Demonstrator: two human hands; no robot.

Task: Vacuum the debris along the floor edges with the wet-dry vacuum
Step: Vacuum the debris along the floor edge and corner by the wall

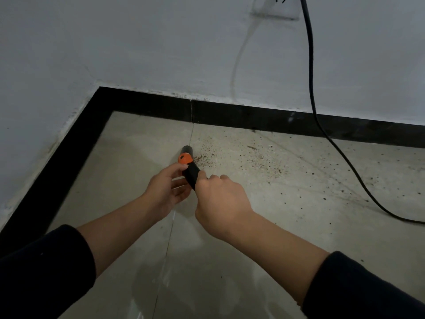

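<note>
Pointing toward twelve o'clock, the black round plastic vacuum nozzle (189, 168) with its glossy orange collar (184, 158) sits low over the smooth pale-grey floor tiles (128, 157), its open mouth beside a tile joint and near the matte black skirting board (253, 116). Gritty reddish-brown debris specks (232, 158) scatter from the mouth out toward three o'clock. The left hand (166, 192), at the tube's nine o'clock side, has its grip clamped on the nozzle, thumb tip against the orange collar and fingers curled underneath. The right hand (222, 203), at five o'clock, wraps the tube's rear in a closed grip, thumb along the barrel. A thin black power cord (311, 77) hangs down the rough white wall (138, 42) and loops over the floor at three o'clock.
</note>
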